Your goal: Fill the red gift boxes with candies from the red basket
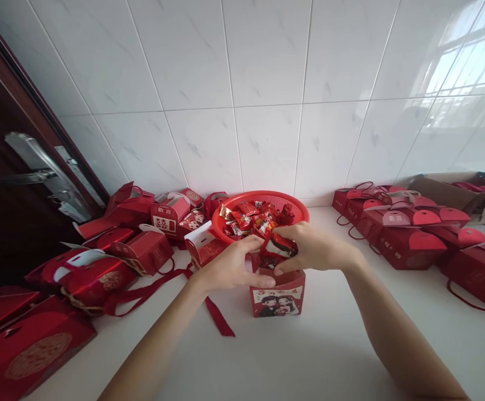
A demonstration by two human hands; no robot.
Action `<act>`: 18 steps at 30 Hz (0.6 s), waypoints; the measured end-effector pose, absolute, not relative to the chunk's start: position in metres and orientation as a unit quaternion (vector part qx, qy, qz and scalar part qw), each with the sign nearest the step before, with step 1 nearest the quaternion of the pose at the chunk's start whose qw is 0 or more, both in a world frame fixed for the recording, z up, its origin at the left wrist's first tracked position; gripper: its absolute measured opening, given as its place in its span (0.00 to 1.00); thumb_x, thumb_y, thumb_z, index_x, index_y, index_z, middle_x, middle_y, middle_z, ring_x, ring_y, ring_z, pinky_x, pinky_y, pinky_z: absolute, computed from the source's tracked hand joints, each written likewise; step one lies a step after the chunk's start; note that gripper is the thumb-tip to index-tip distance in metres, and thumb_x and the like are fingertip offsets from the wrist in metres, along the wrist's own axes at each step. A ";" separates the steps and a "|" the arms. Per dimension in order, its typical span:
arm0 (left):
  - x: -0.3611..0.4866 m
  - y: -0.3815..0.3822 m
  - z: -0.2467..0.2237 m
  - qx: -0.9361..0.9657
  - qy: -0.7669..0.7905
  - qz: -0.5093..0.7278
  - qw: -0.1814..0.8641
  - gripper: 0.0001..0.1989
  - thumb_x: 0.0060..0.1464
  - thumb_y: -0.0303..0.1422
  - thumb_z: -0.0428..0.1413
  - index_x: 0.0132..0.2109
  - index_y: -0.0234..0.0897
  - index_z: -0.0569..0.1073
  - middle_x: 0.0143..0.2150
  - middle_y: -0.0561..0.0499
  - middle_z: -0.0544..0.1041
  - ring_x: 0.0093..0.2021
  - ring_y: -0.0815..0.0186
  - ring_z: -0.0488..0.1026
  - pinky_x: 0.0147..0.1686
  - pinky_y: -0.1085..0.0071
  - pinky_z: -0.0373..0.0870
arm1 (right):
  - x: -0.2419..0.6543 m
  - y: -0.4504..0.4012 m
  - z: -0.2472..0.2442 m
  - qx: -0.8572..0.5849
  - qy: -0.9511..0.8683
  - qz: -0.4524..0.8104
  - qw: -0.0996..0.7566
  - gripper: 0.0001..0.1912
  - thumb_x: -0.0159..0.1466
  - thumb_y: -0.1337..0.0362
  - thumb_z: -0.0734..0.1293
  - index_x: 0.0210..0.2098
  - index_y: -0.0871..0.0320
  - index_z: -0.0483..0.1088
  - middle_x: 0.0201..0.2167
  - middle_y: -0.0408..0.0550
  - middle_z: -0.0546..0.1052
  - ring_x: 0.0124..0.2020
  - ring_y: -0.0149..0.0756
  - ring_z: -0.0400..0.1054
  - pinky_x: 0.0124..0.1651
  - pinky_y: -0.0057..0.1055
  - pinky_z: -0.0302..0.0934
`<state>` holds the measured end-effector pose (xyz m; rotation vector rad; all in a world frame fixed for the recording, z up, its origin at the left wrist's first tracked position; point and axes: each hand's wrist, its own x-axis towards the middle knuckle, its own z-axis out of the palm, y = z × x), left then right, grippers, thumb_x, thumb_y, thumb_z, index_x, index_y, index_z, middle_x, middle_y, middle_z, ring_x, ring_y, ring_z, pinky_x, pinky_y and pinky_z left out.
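A red gift box (276, 301) with a cartoon couple printed on its front stands upright on the white tabletop, its top open. My left hand (236, 264) grips the box's left side, thumb along the front rim and fingers behind. Above the opening, my right hand (307, 247) is closed on a red candy packet (281, 246), which tilts toward the inside of the box. Just behind, a red plastic basket (301, 207) holds several wrapped candies (246, 210); my hands cover part of its front edge.
Red gift boxes crowd the left side (142, 250), with a dark red ribbon (219, 317) trailing across the table. More closed red boxes (410, 245) stand at right, before a cardboard carton (430, 189). A tiled wall (267, 139) rises behind; a door handle (37, 172) is at far left.
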<state>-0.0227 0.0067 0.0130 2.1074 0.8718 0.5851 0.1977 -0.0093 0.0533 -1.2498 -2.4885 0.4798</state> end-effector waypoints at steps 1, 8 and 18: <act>-0.022 0.006 0.014 0.828 0.334 0.230 0.386 0.29 0.45 0.43 0.70 0.54 0.41 0.75 0.56 0.47 0.77 0.58 0.52 0.72 0.58 0.57 0.68 | 0.197 -0.010 0.054 -0.436 -0.873 0.169 0.141 0.23 0.53 0.57 0.76 0.25 0.55 0.57 0.19 0.34 0.61 0.20 0.26 0.50 0.23 0.29 0.42; -0.022 0.005 0.015 0.836 0.329 0.230 0.375 0.30 0.45 0.42 0.70 0.56 0.43 0.75 0.56 0.48 0.76 0.58 0.53 0.71 0.58 0.59 0.68 | 0.199 -0.013 0.056 -0.446 -0.871 0.187 0.083 0.20 0.54 0.60 0.74 0.26 0.55 0.56 0.21 0.35 0.62 0.22 0.26 0.51 0.24 0.28 0.45; -0.022 0.003 0.017 0.835 0.339 0.225 0.371 0.23 0.47 0.42 0.68 0.48 0.40 0.76 0.51 0.49 0.77 0.54 0.54 0.73 0.55 0.60 0.69 | 0.200 -0.013 0.054 -0.440 -0.871 0.190 0.109 0.22 0.56 0.56 0.74 0.27 0.55 0.55 0.20 0.34 0.60 0.22 0.26 0.50 0.25 0.29 0.45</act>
